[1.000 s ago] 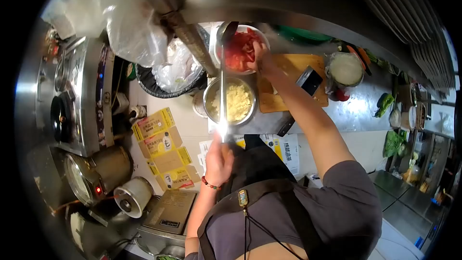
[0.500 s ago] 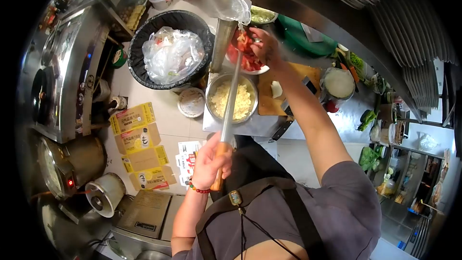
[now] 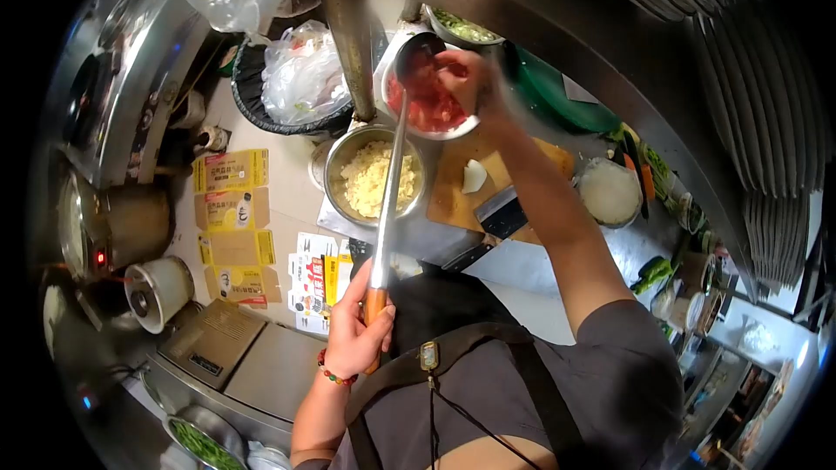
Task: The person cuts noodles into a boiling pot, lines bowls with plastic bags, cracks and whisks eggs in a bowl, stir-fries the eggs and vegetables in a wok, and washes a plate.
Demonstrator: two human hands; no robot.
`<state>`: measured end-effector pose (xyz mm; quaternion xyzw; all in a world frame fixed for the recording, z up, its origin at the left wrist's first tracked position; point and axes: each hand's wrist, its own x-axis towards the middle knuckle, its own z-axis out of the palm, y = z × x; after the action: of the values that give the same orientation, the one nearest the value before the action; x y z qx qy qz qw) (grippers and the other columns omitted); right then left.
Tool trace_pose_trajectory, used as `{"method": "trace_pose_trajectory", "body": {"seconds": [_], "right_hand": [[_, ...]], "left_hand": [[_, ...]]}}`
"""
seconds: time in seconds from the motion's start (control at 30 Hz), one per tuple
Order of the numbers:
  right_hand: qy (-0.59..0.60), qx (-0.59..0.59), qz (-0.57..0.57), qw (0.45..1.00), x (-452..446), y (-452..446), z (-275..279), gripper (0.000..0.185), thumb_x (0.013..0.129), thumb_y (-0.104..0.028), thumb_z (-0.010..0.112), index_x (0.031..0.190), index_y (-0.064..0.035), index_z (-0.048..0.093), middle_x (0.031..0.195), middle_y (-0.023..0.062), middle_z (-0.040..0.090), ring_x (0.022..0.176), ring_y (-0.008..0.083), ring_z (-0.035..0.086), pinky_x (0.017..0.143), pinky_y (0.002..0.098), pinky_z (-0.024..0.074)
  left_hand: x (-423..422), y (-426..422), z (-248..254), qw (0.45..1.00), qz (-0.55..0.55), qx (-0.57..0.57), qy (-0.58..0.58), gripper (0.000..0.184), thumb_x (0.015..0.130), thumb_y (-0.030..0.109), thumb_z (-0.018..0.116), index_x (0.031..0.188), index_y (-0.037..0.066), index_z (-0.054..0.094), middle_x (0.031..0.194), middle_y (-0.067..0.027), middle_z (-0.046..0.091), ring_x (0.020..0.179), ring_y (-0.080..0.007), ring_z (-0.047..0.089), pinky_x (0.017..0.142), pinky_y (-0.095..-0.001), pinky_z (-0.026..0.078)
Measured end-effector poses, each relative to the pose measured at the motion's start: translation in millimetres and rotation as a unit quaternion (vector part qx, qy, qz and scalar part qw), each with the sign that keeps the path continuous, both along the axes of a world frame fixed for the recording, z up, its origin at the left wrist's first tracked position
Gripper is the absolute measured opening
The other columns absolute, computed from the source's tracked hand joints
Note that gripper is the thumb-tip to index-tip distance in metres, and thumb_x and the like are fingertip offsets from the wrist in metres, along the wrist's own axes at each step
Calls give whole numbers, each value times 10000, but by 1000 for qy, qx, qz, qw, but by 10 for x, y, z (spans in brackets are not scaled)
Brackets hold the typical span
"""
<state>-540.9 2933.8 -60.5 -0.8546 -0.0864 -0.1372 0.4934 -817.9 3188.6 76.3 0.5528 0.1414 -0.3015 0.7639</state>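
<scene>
Left side's pretty cramped: a metal post point(image 3: 351, 52) stands right by the steel bowl point(image 3: 338, 158), and the ladle point(image 3: 393, 183) handle slants over it. The right forearm point(image 3: 557, 218) blocks the cutting board point(image 3: 451, 183) (knife point(image 3: 502, 213) lying there too, mind it). Some bare counter point(image 3: 623, 245) right of the arm, though.

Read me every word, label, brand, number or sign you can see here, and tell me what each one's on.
None reads with certainty.
Flattened yellow-and-brown carton: printed characters, too small to read.
White printed cardboard: red and black characters, too blurred.
Dark label on a metal case: too small.
Red lit display on a steel pot: digit unclear.
</scene>
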Motion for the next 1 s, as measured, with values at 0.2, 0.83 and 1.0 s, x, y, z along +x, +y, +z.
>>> {"method": "trace_pose_trajectory", "body": {"seconds": [0.2, 0.83, 1.0], "right_hand": [[103, -313, 56, 943, -351, -221, 15, 612, 575, -224, 750, 1098, -2, 524, 958, 208, 593, 897, 348, 572, 791, 373, 470], [-20, -415, 43, 909, 1584, -836, -251, 327, 730, -201, 624, 1040, -97, 628, 990, 143, 635, 916, 314, 601, 814, 363, 475], [78, -622, 13, 779, 1947, -882, -308, 287, 726, -191, 624, 1001, -111, 642, 948, 121, 637, 841, 310, 601, 754, 358, 479]], "left_hand": [[-317, -426, -376, 978, 25, 150, -144, 622, 807, -52, 491, 1381, 51, 273, 846, -40, 524, 511, -52, 456, 457, -196, 405], [-187, -270, -22, 906, 169, -348, 170, 645, 804, -53, 478, 1384, 52, 217, 872, -91, 451, 484, -82, 392, 370, -189, 348], [-130, -241, -7, 921, 158, -314, 168, 657, 797, -71, 476, 1387, 51, 211, 866, -100, 467, 482, -95, 412, 375, -206, 358]]}}
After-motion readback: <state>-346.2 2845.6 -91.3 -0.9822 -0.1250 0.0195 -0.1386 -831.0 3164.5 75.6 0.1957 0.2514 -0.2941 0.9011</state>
